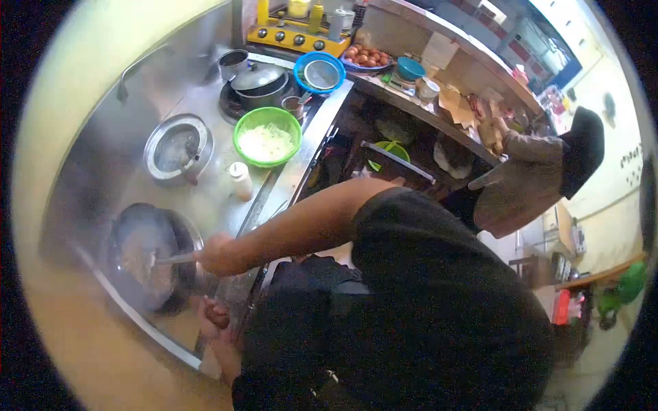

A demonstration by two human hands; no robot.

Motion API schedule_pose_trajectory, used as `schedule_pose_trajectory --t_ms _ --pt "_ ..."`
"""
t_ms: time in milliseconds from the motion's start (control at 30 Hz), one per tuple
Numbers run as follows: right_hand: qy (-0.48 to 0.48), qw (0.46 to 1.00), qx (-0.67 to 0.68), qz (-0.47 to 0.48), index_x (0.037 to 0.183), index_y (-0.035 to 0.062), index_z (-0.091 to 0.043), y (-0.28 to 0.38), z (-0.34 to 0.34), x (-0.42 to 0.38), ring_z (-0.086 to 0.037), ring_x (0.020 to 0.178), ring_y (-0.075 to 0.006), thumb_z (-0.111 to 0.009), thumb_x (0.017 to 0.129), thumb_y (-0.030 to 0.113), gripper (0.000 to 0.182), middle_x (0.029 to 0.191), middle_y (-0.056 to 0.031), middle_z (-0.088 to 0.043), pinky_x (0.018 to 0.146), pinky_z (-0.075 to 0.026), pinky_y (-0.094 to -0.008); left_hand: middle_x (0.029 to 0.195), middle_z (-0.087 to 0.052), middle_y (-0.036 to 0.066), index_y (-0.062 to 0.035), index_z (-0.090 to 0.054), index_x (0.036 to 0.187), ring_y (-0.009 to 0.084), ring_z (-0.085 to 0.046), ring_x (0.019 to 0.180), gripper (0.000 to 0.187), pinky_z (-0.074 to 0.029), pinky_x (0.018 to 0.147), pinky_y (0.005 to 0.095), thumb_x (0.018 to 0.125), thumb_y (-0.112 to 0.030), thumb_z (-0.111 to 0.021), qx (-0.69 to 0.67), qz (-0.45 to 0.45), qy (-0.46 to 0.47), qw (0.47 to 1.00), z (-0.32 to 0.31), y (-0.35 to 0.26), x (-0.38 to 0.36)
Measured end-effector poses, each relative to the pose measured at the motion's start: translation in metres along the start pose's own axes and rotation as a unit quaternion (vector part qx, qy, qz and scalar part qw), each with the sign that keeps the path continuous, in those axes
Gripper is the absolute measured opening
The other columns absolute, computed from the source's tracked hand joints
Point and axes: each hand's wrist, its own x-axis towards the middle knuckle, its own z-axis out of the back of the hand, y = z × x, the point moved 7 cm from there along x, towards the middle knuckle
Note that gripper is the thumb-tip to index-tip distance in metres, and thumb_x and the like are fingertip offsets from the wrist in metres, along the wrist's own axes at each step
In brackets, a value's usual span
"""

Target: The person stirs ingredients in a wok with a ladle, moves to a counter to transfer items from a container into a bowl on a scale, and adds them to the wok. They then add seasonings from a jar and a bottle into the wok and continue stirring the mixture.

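A dark wok (179, 236) sits on the steel stove at the left, with brownish food (140, 264) in it and steam rising over it. My right hand (218, 255) is closed around the handle of a metal spatula (175, 259), whose tip reaches into the food. Steam blurs the exact shape of that tip. Lower down, beside the wok's near rim, my left hand (215, 316) is closed in a fist at the wok's handle, which is mostly hidden by the fingers.
A green basket (296, 147) of pale shredded food and a white-capped bottle (240, 179) stand near the wok. Beyond are an empty burner ring (156, 147), a lidded pot (260, 85), a blue strainer (336, 85) and eggs (367, 56). Another person (524, 178) works at the right-hand counter.
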Motion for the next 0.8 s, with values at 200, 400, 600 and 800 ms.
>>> schedule_pose_trajectory --t_ms 200,400,600,800 --pt "-0.036 0.970 0.214 -0.110 0.106 0.0095 -0.062 -0.031 -0.029 0.053 -0.065 0.080 -0.0331 -0.041 0.091 0.027 0.031 0.086 -0.0190 -0.065 0.068 -0.053 -0.0443 0.059 -0.043 -0.003 -0.0116 -0.052 0.079 0.0086 -0.039 0.044 0.019 -0.040 0.040 0.0231 0.092 -0.026 -0.053 -0.022 0.081 -0.029 0.996 0.019 0.013 0.021" --pt "0.037 0.997 0.040 0.051 0.135 0.0253 -0.043 -0.009 0.037 -0.048 -0.062 0.070 -0.0321 -0.057 0.078 0.007 0.062 0.079 -0.0149 -0.063 0.060 -0.049 -0.0449 0.054 -0.046 -0.001 -0.0156 -0.048 0.063 0.0133 -0.048 0.046 0.029 -0.039 0.044 0.0245 0.088 -0.030 -0.054 0.156 0.134 -0.055 0.977 0.041 0.023 0.000" --pt "-0.152 0.988 -0.017 -0.011 0.136 0.0262 -0.042 -0.030 0.126 -0.137 -0.062 0.068 -0.0345 -0.048 0.087 0.011 0.052 0.086 -0.0207 -0.059 0.062 -0.051 -0.0446 0.058 -0.048 0.001 -0.0079 -0.047 0.081 0.0132 -0.050 0.049 0.013 -0.043 0.044 0.0283 0.086 -0.016 -0.056 0.173 0.023 -0.007 0.985 -0.029 0.023 -0.115" --pt "-0.196 0.978 -0.017 -0.063 0.139 0.0259 -0.037 0.039 0.053 -0.275 -0.063 0.073 -0.0378 -0.050 0.085 0.015 0.056 0.092 -0.0215 -0.059 0.067 -0.051 -0.0488 0.064 -0.052 0.006 -0.0092 -0.044 0.092 0.0161 -0.054 0.051 0.021 -0.045 0.042 0.0312 0.082 -0.015 -0.062 0.328 0.004 0.184 0.927 0.037 0.039 -0.196"
